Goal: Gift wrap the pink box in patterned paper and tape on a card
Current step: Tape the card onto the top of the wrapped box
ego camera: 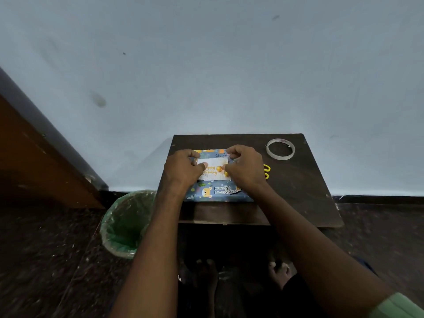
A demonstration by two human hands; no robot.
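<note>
The box [220,191], wrapped in blue paper printed with animals, lies flat on the dark wooden table [298,187]. A white birthday card [214,165] with gold lettering and balloons lies on top of it. My left hand [183,168] holds the card's left end, thumb on its face and fingers curled over the far edge. Over at the card's right end, my right hand [244,167] pinches it the same way. No pink of the box shows.
A roll of clear tape [280,149] lies at the table's far right. Yellow scissor handles [266,171] peek out from behind my right hand. A green-lined bin [124,223] stands on the floor at the table's left. A wooden door [34,157] is at far left.
</note>
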